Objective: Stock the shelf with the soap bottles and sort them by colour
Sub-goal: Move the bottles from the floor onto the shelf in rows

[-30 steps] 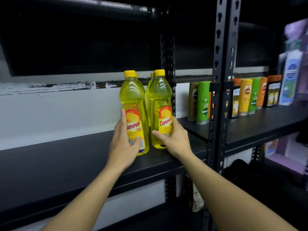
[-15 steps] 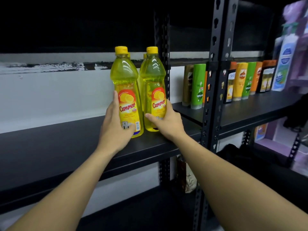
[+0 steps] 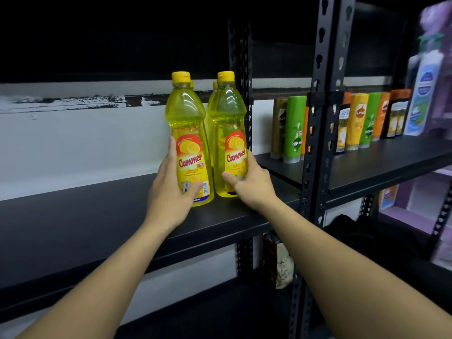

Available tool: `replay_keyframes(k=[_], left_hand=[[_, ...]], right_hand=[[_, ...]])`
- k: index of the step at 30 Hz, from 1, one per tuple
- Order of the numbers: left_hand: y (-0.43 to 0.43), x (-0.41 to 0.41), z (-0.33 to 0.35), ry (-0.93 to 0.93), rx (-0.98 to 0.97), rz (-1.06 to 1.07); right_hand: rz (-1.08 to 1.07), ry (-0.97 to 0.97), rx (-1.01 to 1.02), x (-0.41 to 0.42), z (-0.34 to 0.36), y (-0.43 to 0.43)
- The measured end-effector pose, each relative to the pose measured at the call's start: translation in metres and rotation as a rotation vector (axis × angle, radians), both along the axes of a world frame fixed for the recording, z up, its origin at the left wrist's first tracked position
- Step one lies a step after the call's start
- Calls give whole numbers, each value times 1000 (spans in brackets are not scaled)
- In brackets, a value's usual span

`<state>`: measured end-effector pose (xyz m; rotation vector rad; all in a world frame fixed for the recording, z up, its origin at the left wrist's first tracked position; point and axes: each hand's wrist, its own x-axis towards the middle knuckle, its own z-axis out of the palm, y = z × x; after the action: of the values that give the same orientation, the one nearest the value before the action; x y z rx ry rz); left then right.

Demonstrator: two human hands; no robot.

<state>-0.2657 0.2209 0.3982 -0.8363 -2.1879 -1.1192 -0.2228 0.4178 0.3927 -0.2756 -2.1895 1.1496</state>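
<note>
"While your left hand (image 3: 168,199) wraps the left bottle (image 3: 188,128) low down, thumb across the foot of the label (image 3: 190,162) and fingers along its left side, check that its base sits flat on the shelf (image 3: 85,216) before you loosen anything."

"Same for your right hand (image 3: 252,184): it grasps the right bottle (image 3: 228,118), thumb over the front, fingers curled round the side next to the post (image 3: 245,94). Both bottles stand upright at the centre of the frame and look to be resting on the shelf."

"You have 2 rear bottles (image 3: 215,85) just behind, mostly hidden by the front pair. Slide your 2 back to meet them rather than lifting. A low grip like yours suits a slide and should stop tall bottles tipping."

"Your left bottle looks slightly nearer you than the right, so even the row and turn each label square to the front."

"Mind the post: your right hand is close to it. Let go 1 hand at a time and draw straight back, so no thumb drags a bottle."

"All 4 are yellow, so the colour group holds. Leave the shampoo (image 3: 294,128) in the next bay, right of the frame, alone."
</note>
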Motion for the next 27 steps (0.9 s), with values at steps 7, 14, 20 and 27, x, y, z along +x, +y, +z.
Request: replay_keyframes(k=[7,14,20,27], left_hand=[[6,-6,0,23,-41,66],[23,-16,2,29,-71,112],[37,-24,2,47,-113,121],[45,-33,-1,63,-104,129]], right_hand=[[-13,-105,68,-14,15,4],[-59,-46,18,-32,5,1],[-108,-24,9,-37,3,4],[-103,-47,5,-37,5,8]])
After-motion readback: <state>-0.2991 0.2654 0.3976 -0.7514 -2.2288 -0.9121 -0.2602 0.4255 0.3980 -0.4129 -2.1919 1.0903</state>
